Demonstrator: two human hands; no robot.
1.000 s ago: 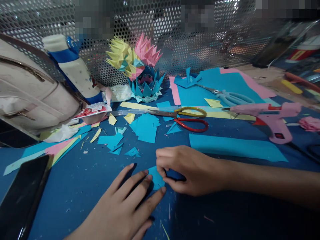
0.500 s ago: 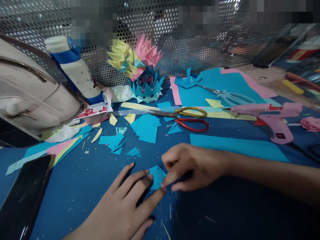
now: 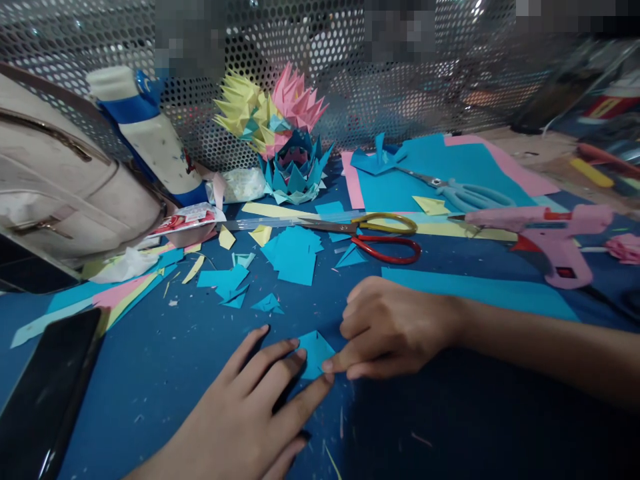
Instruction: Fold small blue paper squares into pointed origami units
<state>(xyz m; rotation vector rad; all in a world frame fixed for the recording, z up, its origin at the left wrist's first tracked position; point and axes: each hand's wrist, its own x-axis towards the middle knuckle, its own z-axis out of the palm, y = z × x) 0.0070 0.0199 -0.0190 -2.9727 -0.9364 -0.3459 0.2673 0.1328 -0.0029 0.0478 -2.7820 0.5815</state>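
The dark blue bench (image 3: 150,407) ran back to a perforated metal screen along its far edge. A pale bag (image 3: 80,173) took up the far left corner, and a large blue sheet (image 3: 450,177) lay over a pink one toward the far right. The pink glue gun (image 3: 537,227) rested near the right edge. Toward the near edge, the left hand (image 3: 250,403) lay spread with its fingers open, while the right hand (image 3: 395,327) had most fingers curled in and the index finger extended; whether it pinched anything could not be told. Scissors (image 3: 350,228) with one yellow and one red loop lay beyond the hands, and nearer came a loose stack of blue paper (image 3: 297,257). Smallest of these was the pointed blue piece (image 3: 315,353), set midway between the bench's side edges, left fingertips at its left and lower sides, right index fingertip at its lower right. The step in hand looked like pressing the paper flat. Doing that well seemed to call for light, level pressure from the left fingers, kept off the working edge, and one firm, straight stroke of the right fingertip, so thin paper would neither skid nor pucker.
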